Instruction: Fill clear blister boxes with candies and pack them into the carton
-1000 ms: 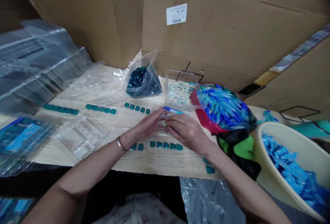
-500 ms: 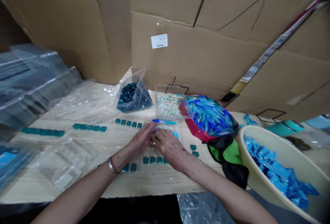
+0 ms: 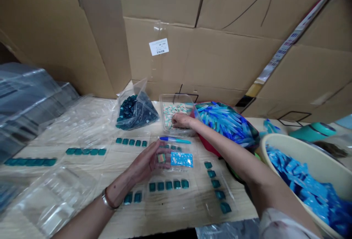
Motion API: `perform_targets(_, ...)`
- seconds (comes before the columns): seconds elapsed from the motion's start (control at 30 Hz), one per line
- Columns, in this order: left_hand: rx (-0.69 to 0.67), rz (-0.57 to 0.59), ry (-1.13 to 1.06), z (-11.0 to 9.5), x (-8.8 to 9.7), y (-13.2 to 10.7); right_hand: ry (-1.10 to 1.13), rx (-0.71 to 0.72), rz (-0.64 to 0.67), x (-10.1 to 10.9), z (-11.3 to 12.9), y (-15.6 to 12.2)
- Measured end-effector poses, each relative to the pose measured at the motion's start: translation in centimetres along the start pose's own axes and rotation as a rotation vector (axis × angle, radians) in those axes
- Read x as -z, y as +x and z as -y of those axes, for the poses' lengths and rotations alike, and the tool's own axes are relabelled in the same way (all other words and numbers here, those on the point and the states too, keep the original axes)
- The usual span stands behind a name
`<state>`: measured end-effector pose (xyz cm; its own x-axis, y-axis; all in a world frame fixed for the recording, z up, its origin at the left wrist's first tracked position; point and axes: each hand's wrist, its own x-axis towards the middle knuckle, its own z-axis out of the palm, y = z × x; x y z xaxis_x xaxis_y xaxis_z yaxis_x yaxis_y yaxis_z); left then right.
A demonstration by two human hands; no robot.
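My left hand [image 3: 145, 162] grips the left side of a clear plastic tray [image 3: 180, 173], and its fingers show through the plastic. In that tray are a blue patterned packet [image 3: 181, 159], a small striped piece [image 3: 161, 158] and a row of teal gems. A two-tone blue pen [image 3: 175, 140] lies across its far edge. My right hand [image 3: 181, 120] reaches into a clear box [image 3: 165, 101] of small white, pink and teal pieces [image 3: 168, 111]. Its fingers are curled down among the pieces; what they pinch is hidden.
Other clear trays hold rows of teal gems [image 3: 168, 185]. A bag of dark teal gems [image 3: 137, 110] stands behind. On the right are a red container of blue pens [image 3: 220, 121] and a cream basin [image 3: 264, 141] with blue packets. Clear packaging [image 3: 24, 96] is stacked left; cardboard boxes [image 3: 170, 68] wall the back.
My right hand has left my left hand and moved away from me into the box of small pieces. The packet and gems in the tray are now uncovered. The view has shifted slightly.
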<state>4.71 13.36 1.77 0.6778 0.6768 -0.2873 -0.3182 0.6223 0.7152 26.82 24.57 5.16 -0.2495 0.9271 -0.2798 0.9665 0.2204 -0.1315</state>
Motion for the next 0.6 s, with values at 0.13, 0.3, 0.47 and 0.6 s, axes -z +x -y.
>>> perform_targets(0.13, 0.012, -0.009, 0.0, -0.1, -0.1, 0.0, 0.065, -0.033, -0.046, -1.1, -0.1, 0.4)
perform_targets(0.3, -0.001, -0.002, -0.014, -0.1, 0.0, 0.0, 0.18, -0.027, -0.145, -0.7, -1.2, 0.3)
perform_targets(0.47, -0.042, 0.052, -0.04, 0.0, 0.3, 0.2, 0.589, -0.006, -0.407, 0.9, 0.1, -4.1)
perform_targets(0.6, -0.084, 0.073, -0.064, 0.1, 0.4, 0.3, 0.919, 0.191, -0.213, 1.1, 4.9, -9.7)
